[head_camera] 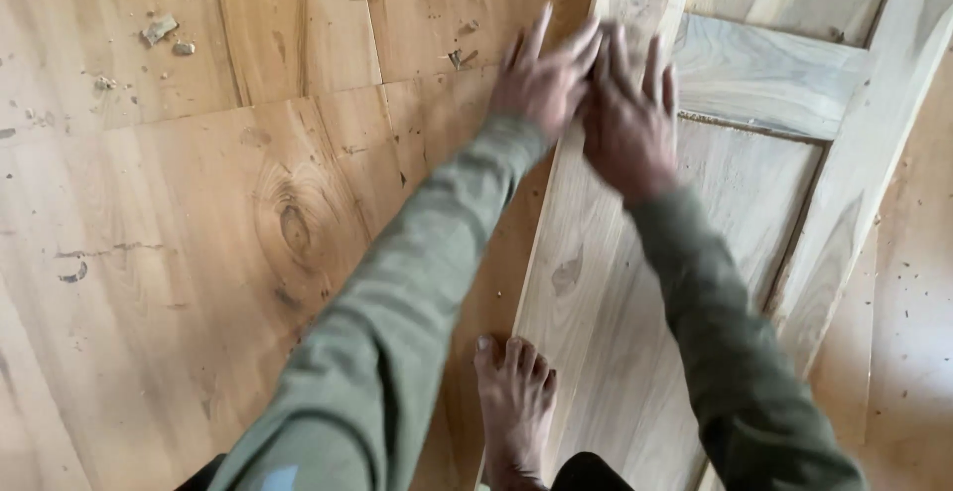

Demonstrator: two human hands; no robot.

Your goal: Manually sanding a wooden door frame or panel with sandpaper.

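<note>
A pale wooden door panel (754, 84) with a raised frame lies flat on the wooden floor, running from the bottom middle up to the top right. My left hand (541, 79) and my right hand (627, 119) are side by side, fingers spread, pressed on the panel's left stile (576, 243). Both are blurred by motion. Whether anything lies under the palms is hidden. Both arms wear olive green sleeves.
My bare foot (514, 407) stands at the left edge of the panel, near the bottom. The wooden plank floor (179, 213) shows knots, and wood chips (159, 29) and shavings lie scattered at the top left.
</note>
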